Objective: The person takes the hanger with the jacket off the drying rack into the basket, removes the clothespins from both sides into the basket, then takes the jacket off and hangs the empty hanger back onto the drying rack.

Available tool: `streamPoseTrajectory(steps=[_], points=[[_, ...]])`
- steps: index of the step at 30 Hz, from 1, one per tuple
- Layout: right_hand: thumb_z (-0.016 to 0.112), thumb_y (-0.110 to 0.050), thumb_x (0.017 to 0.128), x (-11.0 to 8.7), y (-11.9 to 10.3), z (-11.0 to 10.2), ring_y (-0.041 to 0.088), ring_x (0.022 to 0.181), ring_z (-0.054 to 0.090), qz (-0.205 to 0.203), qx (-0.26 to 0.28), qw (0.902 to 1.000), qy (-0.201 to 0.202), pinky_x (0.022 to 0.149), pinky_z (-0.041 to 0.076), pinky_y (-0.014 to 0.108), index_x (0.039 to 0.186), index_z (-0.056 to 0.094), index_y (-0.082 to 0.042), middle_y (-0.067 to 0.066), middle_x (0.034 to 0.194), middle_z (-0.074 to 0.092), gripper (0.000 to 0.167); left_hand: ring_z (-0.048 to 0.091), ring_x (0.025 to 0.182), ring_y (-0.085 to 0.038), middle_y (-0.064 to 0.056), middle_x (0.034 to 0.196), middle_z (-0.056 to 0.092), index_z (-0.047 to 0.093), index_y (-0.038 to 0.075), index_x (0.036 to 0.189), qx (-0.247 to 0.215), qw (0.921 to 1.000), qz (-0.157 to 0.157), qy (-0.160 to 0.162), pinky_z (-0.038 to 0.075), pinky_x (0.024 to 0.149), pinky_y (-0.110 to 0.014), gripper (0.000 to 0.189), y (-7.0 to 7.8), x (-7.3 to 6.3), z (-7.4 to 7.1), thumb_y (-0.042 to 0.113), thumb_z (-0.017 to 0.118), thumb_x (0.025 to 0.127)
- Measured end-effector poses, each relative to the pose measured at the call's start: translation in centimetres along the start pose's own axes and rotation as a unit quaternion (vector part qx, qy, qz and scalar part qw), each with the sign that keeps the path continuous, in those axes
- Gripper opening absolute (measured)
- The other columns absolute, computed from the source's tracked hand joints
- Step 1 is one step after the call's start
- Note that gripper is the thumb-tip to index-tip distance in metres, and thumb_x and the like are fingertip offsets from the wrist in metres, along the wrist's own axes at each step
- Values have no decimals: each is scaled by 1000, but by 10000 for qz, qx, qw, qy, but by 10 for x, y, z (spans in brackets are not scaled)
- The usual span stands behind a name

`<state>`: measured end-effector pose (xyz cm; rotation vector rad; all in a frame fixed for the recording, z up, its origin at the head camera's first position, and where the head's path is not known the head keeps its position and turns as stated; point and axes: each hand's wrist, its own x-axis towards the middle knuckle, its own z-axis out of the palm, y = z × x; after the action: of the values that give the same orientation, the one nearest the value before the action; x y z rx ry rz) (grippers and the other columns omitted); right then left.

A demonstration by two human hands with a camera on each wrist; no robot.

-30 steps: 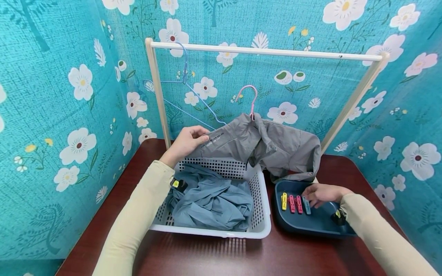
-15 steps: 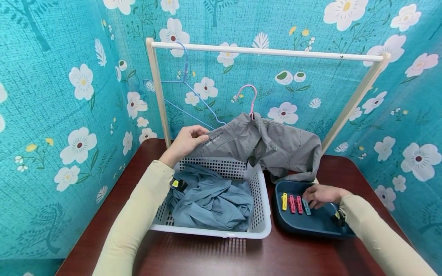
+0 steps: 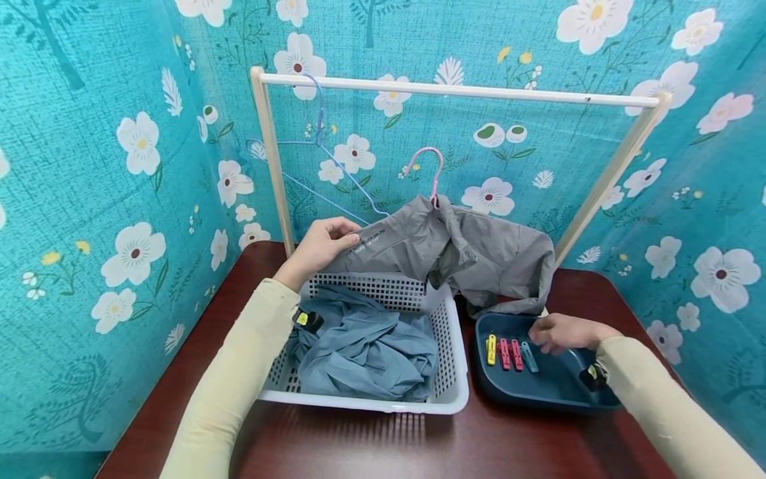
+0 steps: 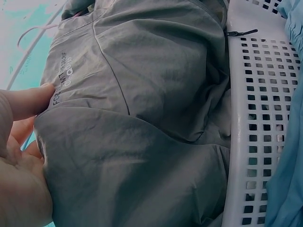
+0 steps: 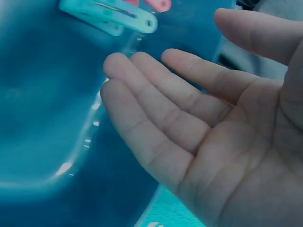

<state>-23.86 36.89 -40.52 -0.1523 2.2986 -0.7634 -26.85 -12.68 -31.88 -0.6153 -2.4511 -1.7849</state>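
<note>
Left fingers pinch grey garment, tips hidden behind it; right fingers nearly straight, empty, near teal clip.

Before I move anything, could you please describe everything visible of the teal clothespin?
The teal clothespin looks plastic, with two arms and a round hole near one end. It lies, slightly slanted, in the dark blue tray, beside a pink clothespin. The right hand is near, its fingertips not touching it.

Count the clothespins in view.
4, in a row in the tray: a yellow clothespin, a pink one, another pink one, a teal one nearest the right hand. The hand may hide others.
</note>
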Motion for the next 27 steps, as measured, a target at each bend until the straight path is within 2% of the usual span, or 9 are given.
streamPoseTrajectory(steps=[6,10,13,16,17,19,22,24,27], points=[[56,-25,96,-16,-23,-4,30,99,59,-412,-140,9990,132,82,50,46,129,46,12,20,116,56,50,55,83,-21,-10,100,63,67,2,106,-18,10000,-47,21,45,69,-31,17,2,-1,-1,12,59,95],[53,-25,98,-29,-49,-8,29,101,60,-967,-129,9948,285,83,50,43,130,46,11,18,117,58,49,54,83,-21,-12,101,63,67,2,107,-26,9999,-134,58,44,70,-31,18,2,-2,-2,12,59,95],[51,-25,99,-38,-68,-9,27,99,61,-1470,-383,9863,646,82,50,41,127,51,8,12,111,62,43,54,84,-21,-12,102,63,67,1,107,-66,9998,-162,66,44,71,-31,18,3,-2,-2,11,59,95],[51,-27,99,-47,-84,-9,24,92,62,-1840,-771,9723,1221,76,51,38,120,59,1,5,102,65,36,55,85,-21,-11,102,63,67,1,108,-75,9998,-149,57,45,72,-31,18,2,-3,-2,11,59,95],[51,-28,99,-49,-89,-8,22,90,62,-1932,-907,9662,1443,74,51,37,117,61,-2,3,100,66,33,55,85,-21,-11,102,63,67,2,108,-85,9998,-144,65,45,72,-32,18,2,-3,-2,11,59,95],[52,-31,99,-52,-98,-7,21,76,61,-2057,-1029,9549,1878,66,49,33,110,65,-8,1,94,66,29,55,85,-21,-10,102,63,67,3,107,-94,9998,-128,81,45,72,-32,17,2,-4,-3,11,59,95],[53,-31,98,-53,-109,-5,16,67,56,-2345,-1070,9310,2584,61,47,31,100,68,-13,1,88,64,23,55,85,-22,-9,101,63,67,4,107,-122,9998,-136,114,45,72,-32,17,1,-4,-3,12,59,95],[55,-27,97,-52,-115,-4,15,65,53,-2618,-1049,9080,3098,59,44,29,95,69,-15,1,87,63,19,55,85,-22,-9,101,63,67,4,107,-116,9998,-148,99,45,72,-32,17,1,-4,-3,12,59,95],[59,-18,96,-48,-124,-4,10,73,54,-3085,-1216,8603,3873,62,45,25,91,70,-13,-1,89,63,13,55,85,-21,-9,101,64,68,4,107,-88,9998,-174,88,46,72,-32,17,0,-4,-3,13,60,95]])
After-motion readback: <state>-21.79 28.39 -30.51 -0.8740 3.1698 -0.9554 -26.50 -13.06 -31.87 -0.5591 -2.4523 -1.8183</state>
